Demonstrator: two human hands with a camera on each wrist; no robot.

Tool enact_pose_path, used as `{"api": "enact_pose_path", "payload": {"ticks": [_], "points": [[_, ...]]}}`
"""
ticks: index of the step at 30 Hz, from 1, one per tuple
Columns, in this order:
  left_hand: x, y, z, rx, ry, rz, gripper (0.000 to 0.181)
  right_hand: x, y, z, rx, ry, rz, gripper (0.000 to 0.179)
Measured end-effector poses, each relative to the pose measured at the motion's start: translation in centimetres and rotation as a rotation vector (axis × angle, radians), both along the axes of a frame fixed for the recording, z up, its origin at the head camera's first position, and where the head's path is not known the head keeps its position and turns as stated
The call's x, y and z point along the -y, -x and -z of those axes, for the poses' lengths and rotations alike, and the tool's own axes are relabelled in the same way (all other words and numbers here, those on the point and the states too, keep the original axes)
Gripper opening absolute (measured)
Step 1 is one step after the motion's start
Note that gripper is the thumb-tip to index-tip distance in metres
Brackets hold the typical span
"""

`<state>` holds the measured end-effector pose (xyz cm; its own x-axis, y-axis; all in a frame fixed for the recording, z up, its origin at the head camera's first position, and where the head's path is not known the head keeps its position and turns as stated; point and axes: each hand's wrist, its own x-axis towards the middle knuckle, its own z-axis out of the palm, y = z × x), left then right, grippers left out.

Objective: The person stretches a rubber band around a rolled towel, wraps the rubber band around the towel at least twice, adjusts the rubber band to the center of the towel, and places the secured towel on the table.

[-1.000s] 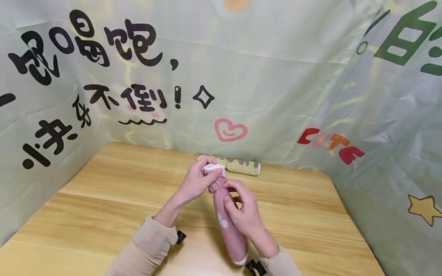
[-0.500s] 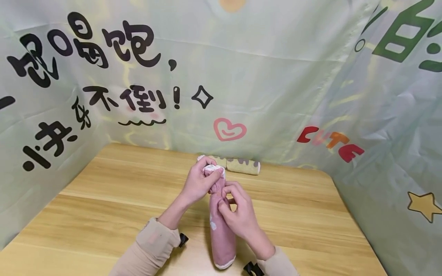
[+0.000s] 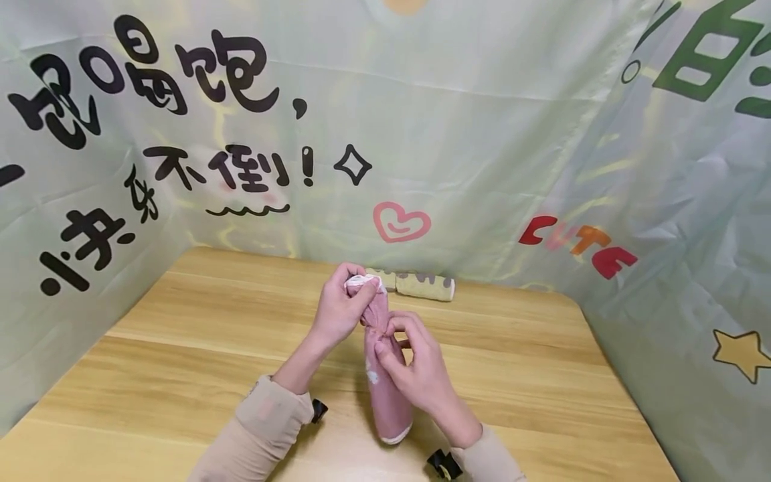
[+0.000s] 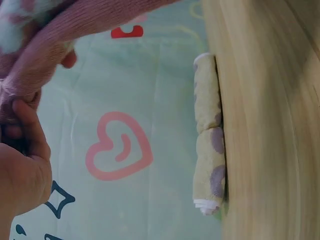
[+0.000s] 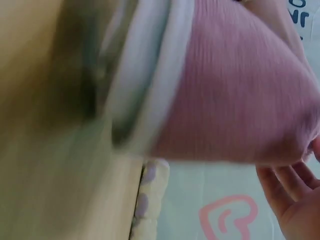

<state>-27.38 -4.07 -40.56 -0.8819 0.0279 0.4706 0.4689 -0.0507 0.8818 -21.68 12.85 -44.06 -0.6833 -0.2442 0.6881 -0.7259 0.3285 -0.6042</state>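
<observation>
A rolled pink towel (image 3: 390, 395) with white edging and a pale printed patch hangs tilted between both hands, narrowed to a gathered neck partway up. At its upper, white-edged end the left hand (image 3: 340, 304) grips the cloth, thumb on top. The right hand (image 3: 418, 365) pinches the towel at the gathered neck with thumb and fingers. What sits at the neck is too small to make out. In the left wrist view the towel (image 4: 65, 37) crosses the upper left corner. The right wrist view shows its rolled lower end with the pink side (image 5: 235, 90) close up.
At the back of the wooden table (image 3: 241, 321) lies a yellow rolled towel (image 3: 424, 286) with purplish spots, also drawn in at its middle. Printed cloth walls (image 3: 482, 147) stand around the back and sides. Black pieces (image 3: 444, 463) show by both cuffs.
The pink towel's lower end has swung left and risen slightly. The left hand has moved a little up and left with the upper end; the right hand stays at the neck.
</observation>
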Motion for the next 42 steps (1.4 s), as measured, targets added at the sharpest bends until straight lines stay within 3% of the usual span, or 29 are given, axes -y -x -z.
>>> {"api": "enact_pose_path", "payload": {"ticks": [6, 12, 18, 23, 26, 29, 33, 36, 42], "points": [[-0.3, -0.3, -0.1, 0.025, 0.002, -0.060, 0.017, 0.1, -0.1, 0.0, 0.076, -0.051, 0.125, 0.059], [-0.1, -0.1, -0.1, 0.044, 0.081, -0.034, 0.025, 0.0, 0.0, 0.2, 0.047, -0.026, 0.148, 0.057], [1.5, 0.6, -0.3, -0.024, 0.251, 0.078, 0.039, -0.6, 0.2, -0.1, 0.127, 0.037, 0.038, 0.051], [3.0, 1.1, -0.4, -0.088, 0.330, 0.248, 0.048, -1.1, 0.2, -0.7, 0.251, 0.107, -0.113, 0.045], [3.4, 1.2, -0.5, -0.104, 0.331, 0.325, 0.041, -1.3, 0.2, -0.9, 0.303, 0.144, -0.187, 0.042], [3.2, 1.1, -0.5, -0.111, 0.320, 0.320, 0.026, -1.4, 0.3, -1.0, 0.319, 0.136, -0.229, 0.041], [2.7, 0.8, -0.6, -0.064, 0.259, 0.299, 0.008, -1.4, 0.3, -0.9, 0.308, 0.078, -0.198, 0.041], [2.5, 0.6, -0.6, -0.007, 0.199, 0.317, 0.008, -1.2, 0.3, -0.9, 0.279, 0.021, -0.118, 0.042], [2.4, 0.6, -0.4, 0.032, 0.153, 0.351, 0.012, -1.2, 1.1, -0.2, -0.028, -0.039, -0.058, 0.036]]}}
